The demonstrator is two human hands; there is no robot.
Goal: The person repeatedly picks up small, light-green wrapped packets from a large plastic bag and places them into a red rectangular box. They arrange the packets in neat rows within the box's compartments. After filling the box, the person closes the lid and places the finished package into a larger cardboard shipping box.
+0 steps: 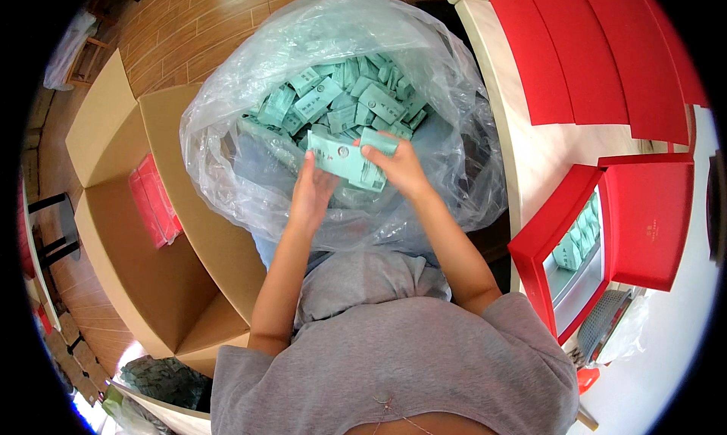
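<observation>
A stack of pale green sachets (347,161) sits between both hands above a clear plastic bag (242,170) full of the same packets. The left hand (313,191) cups its near end, fingers curled; the right hand (399,166) grips its right side. To the left stands an open cardboard box (151,283) on a wooden floor (212,26). Right, a pale desk (545,151) carries red gift boxes (644,215).

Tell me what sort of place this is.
Probably a small packing or gift-boxing room. A big clear plastic bag is full of small green packets, both hands hold a stack of them, red gift boxes lie on the counter, and an open cardboard carton stands on the wooden floor.
</observation>
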